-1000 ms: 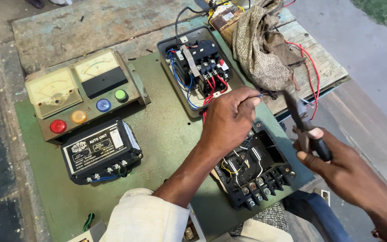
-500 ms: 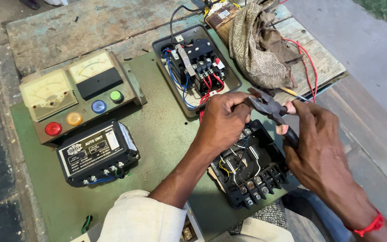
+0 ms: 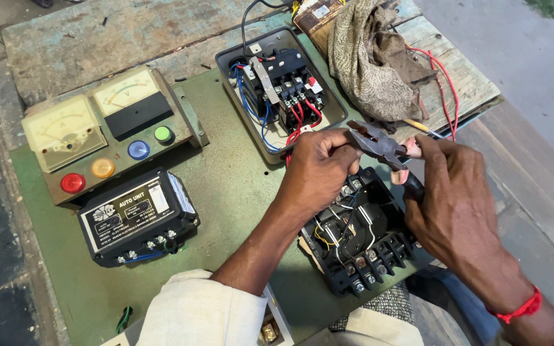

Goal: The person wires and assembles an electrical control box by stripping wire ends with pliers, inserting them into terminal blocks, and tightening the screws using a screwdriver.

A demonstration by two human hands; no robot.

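My left hand point(image 3: 318, 168) is closed above the black contactor block point(image 3: 360, 237), pinching a thin wire end I can barely make out. My right hand point(image 3: 460, 205) grips a pair of dark pliers point(image 3: 379, 146) by the handles. The plier jaws point left and meet the fingertips of my left hand. Behind the hands an open grey starter box point(image 3: 277, 90) shows black terminals with red and blue wires.
A green metal board point(image 3: 226, 186) carries a meter panel point(image 3: 107, 131) with two dials and coloured buttons, and a black control unit point(image 3: 136, 216). A crumpled cloth point(image 3: 376, 61) and red wires point(image 3: 440, 83) lie on the wooden bench point(image 3: 84, 38) behind.
My right hand brought the pliers in from the right, up to my left hand's fingertips. My left hand stayed over the contactor block.
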